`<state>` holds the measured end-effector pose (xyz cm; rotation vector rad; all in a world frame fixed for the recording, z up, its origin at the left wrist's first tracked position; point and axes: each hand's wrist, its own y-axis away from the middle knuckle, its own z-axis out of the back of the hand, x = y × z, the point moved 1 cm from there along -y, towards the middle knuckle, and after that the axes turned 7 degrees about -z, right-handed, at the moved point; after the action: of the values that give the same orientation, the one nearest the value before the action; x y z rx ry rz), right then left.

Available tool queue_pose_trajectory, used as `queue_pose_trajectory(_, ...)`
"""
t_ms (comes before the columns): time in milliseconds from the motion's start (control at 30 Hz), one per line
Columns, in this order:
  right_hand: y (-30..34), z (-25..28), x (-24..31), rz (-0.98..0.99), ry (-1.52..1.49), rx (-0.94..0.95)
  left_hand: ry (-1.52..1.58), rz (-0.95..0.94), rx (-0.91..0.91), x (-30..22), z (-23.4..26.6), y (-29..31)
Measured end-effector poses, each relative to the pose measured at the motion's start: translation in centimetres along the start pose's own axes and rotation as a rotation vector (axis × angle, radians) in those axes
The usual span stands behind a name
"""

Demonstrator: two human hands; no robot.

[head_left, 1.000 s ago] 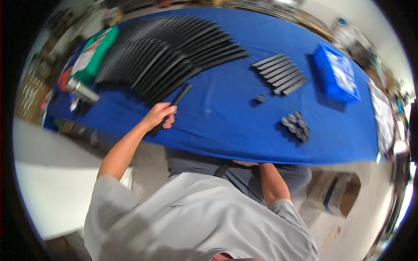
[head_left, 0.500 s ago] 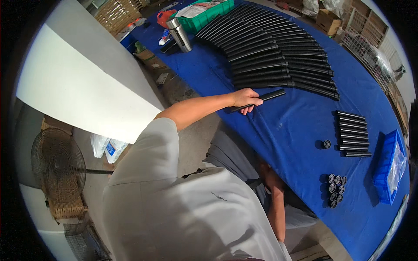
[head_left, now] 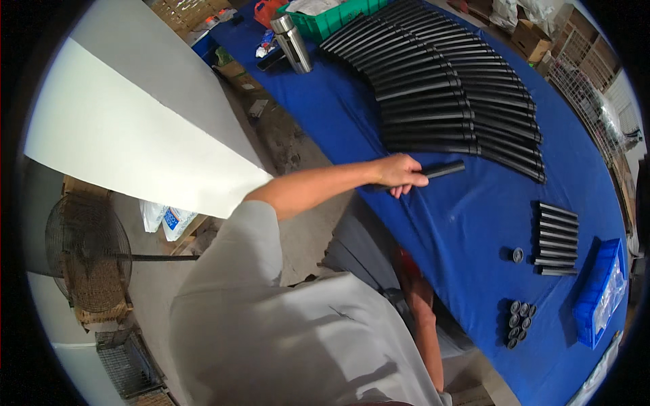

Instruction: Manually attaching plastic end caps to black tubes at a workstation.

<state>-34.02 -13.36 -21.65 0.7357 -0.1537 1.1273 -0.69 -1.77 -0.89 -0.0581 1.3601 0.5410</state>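
Note:
My left hand (head_left: pixel 401 174) is closed around a black tube (head_left: pixel 447 169), held near the table's front edge with one end pointing right. Just beyond it, many black tubes (head_left: pixel 433 122) lie side by side in two curved rows. My right hand (head_left: pixel 418 291) is low beside my lap, at the table's front edge. Its fingers are hidden in shadow, and something red shows next to it. To the right lies a stack of shorter black tubes (head_left: pixel 558 238), with one round black cap (head_left: pixel 517 255) beside it. A cluster of similar caps (head_left: pixel 520 323) sits nearer.
A blue cloth (head_left: pixel 467 250) covers the table. At its right end stands a blue bin (head_left: pixel 583 325) holding clear plastic. Far left are a steel flask (head_left: pixel 292 46) and a green crate (head_left: pixel 311 28). A white pillar (head_left: pixel 128 128) and a fan (head_left: pixel 89 250) stand at the left.
The view has shifted, so the things on the table sit lower in it. My left hand still holds the tube beside the rows. A bit of red now shows by my right hand.

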Motion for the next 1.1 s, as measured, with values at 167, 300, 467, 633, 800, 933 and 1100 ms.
queue_pose_trajectory(167, 7.5, 7.8, 6.7, -0.013, -0.219, -0.166, 0.001, 0.037, 0.076, 0.2, 0.1, -0.4)
queue_pose_trajectory(300, 9.9, 10.6, 10.2, -0.104, -0.317, -0.367, 0.017, 0.069, 0.057, -1.3, 0.2, -0.5)
queue_pose_trajectory(467, 9.3, 10.8, 11.0, -0.186, -0.152, -0.038, 0.005, 0.073, 0.0, -0.9, 1.0, 0.6)
queue_pose_trajectory(633, 8.1, 14.6, 12.7, -0.127, -0.025, 0.058, -0.003, 0.063, 0.026, -0.3, 1.1, 1.2)
queue_pose_trajectory(800, 9.6, 19.6, 13.3, 0.065, -0.596, -0.278, 0.001, 0.138, -0.038, 0.0, 1.4, 2.3)
queue_pose_trajectory(933, 8.9, 21.7, 10.0, -0.059, -0.794, -0.56, 0.058, 0.158, -0.011, 0.2, 1.2, 2.7)
queue_pose_trajectory(1100, 6.1, 21.1, 8.8, 0.12, -1.418, -0.218, 0.212, 0.117, 0.263, -3.2, -4.2, 5.2)
